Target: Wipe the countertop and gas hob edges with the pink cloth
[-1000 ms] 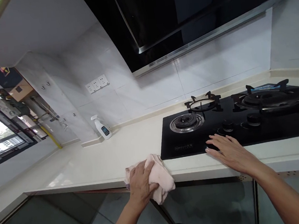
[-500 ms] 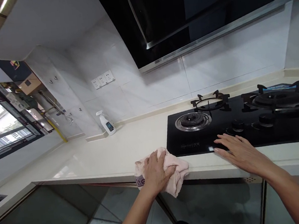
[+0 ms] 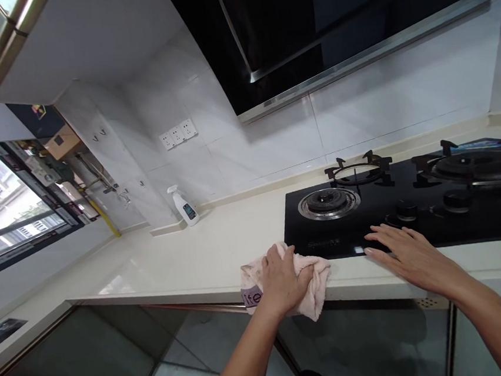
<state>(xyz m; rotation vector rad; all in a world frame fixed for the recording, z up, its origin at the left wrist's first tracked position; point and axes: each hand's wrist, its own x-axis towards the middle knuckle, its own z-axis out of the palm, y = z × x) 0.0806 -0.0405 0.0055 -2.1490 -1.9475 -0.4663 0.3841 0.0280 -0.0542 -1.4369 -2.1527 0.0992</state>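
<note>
The left hand [image 3: 281, 279] holds a soft, fuzzy pink cloth [image 3: 318, 279], all crumpled, by the stove's front corner and hanging over the surface's edge. The right hand [image 3: 412, 255] is loose and flat, holding nothing, at the front of the shiny black stove [image 3: 295, 226]. Round metal burner [image 3: 329, 203]. Smooth, pale surface [image 3: 173, 260]. Farther back stands a white spray bottle [image 3: 186, 209]; its inside is hidden.

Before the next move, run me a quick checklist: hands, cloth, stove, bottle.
Left hand on the pink cloth: ok.
Pink cloth wholly on the counter: not ok, it hangs over the front edge.
Right hand holding nothing: ok, spread at the stove's edge.
Grate on left burner: not ok, the grate stands behind it.
Stove cool: cannot tell.
Spray bottle upright: ok, by the wall.
</note>
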